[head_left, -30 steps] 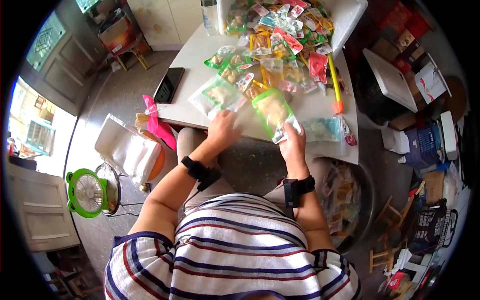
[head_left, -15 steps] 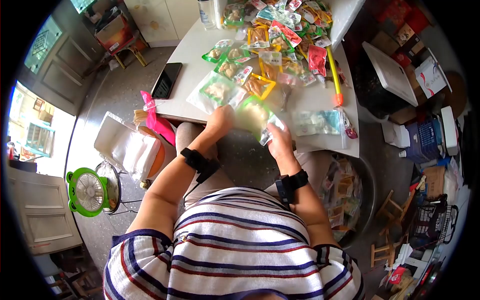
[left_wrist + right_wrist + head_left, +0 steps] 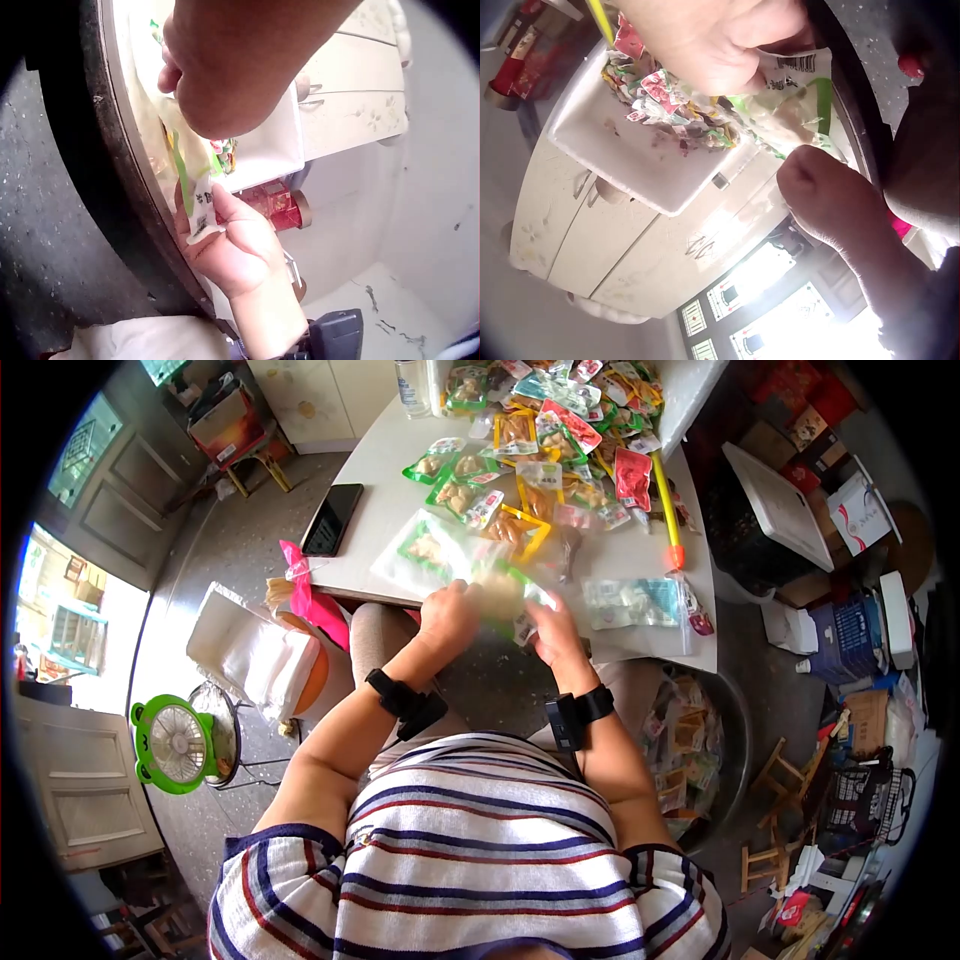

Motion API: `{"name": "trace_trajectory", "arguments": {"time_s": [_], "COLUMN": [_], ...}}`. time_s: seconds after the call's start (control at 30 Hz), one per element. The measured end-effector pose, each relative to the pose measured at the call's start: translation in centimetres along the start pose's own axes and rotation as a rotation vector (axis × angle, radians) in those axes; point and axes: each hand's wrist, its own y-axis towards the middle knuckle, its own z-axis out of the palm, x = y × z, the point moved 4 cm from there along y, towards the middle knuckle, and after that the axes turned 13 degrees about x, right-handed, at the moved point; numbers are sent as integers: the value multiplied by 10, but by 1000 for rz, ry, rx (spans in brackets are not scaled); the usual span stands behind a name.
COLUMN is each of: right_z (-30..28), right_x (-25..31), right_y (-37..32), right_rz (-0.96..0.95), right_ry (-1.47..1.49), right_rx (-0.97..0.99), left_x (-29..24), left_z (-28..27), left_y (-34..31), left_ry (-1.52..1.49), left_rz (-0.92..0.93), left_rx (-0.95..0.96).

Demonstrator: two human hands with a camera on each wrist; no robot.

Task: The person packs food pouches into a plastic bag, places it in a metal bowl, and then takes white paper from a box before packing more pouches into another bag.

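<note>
Between the two hands is a blurred green-edged packet (image 3: 500, 596) with pale contents. The right hand (image 3: 556, 632) grips its printed white end, thumb on top, also seen in the left wrist view (image 3: 232, 247). The left hand (image 3: 450, 622) has curled fingers at the near edge of a clear plastic bag (image 3: 400, 565), pinching it beside the packet's far end; a green-edged packet shows in that bag. In the right wrist view, the left hand (image 3: 821, 191) is a closed fist against the green-edged packet (image 3: 787, 112).
Packets (image 3: 600, 410) are heaped at the table's back by a white foam box (image 3: 692, 400). A phone (image 3: 332, 520) lies at the left edge, a yellow stick (image 3: 666, 510) and blue-white packet (image 3: 635, 603) at right. A tub of packets (image 3: 735, 760) stands below.
The right hand has moved left with its packet, off the spot by the blue-white packet. The left hand has shifted slightly right, and the packet is now close against it.
</note>
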Motion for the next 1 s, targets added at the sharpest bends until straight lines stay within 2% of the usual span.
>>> {"name": "trace_trajectory", "arguments": {"time_s": [0.17,0.27,0.37,0.47,0.5,0.6,0.8,0.9,1.0], "right_z": [28,25,29,25,20,19,42,54,58], "right_x": [7,-6,-6,8,9,8,-8,-5,-10], "right_y": [3,24,32,28,29,27,47,44,45], "right_rz": [74,58,240,186,254,155,113,130,162], "right_ry": [42,-59,-374,-590,-583,-416,-227,-77,-200], "right_rx": [64,132,248,297,302,183,292,177,176], "left_x": [-10,-13,-14,-6,-4,-4,-2,2,2], "left_z": [-8,-8,-11,-2,-1,2,0,-2,-2], "left_y": [-4,-7,-12,-13,-13,-12,-13,-15,-17], "left_ry": [-10,-78,-110,-115,-119,-123,-88,-86,-83], "left_rz": [50,60,80,61,48,45,87,93,136], "left_rx": [-38,-54,-58,-76,-86,-80,-132,-160,-169]}}
